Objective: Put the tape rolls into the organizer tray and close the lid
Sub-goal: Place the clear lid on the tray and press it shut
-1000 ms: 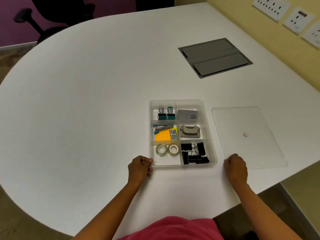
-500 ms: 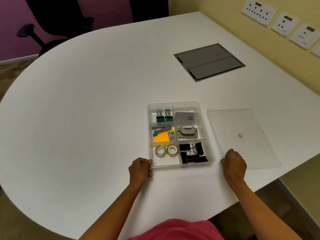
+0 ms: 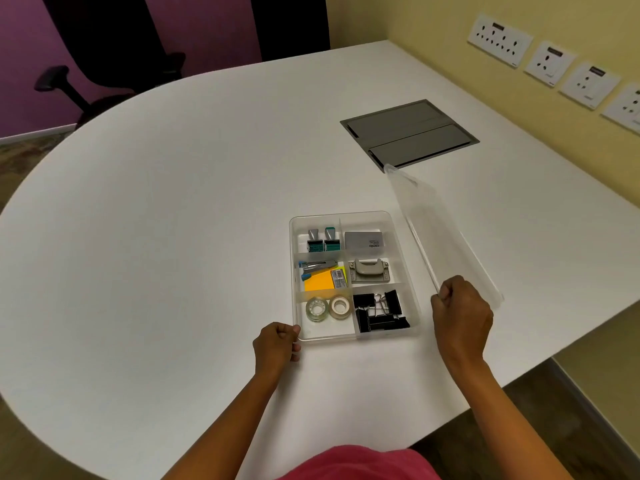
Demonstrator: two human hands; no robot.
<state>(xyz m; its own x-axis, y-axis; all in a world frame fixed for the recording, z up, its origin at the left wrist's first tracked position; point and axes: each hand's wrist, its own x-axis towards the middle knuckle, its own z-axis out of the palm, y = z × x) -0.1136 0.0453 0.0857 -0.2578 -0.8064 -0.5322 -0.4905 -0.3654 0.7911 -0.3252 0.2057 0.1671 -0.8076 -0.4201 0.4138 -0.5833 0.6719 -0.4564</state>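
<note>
A clear organizer tray [image 3: 405, 258] sits on the white table near its front edge. Two tape rolls, a clear one [image 3: 317, 309] and a white one [image 3: 339, 306], lie in its near-left compartment. My left hand [image 3: 276, 346] is closed against the tray's near-left corner. My right hand [image 3: 460, 317] grips the near end of the clear lid [image 3: 436, 223], which is lifted off the table and tilted up on edge just right of the tray.
The tray also holds stamps [image 3: 322, 241], a card box [image 3: 363, 241], a stapler with sticky notes [image 3: 323, 277], a hole punch [image 3: 369, 270] and black binder clips [image 3: 379, 311]. A grey cable hatch [image 3: 408, 133] is set in the table. Wall sockets [image 3: 550, 64] line the right wall; a chair [image 3: 110, 64] stands far left.
The lid lay flat on the table to the right of the tray; my right hand has taken hold of it and raised it on edge. My left hand stays at the tray corner.
</note>
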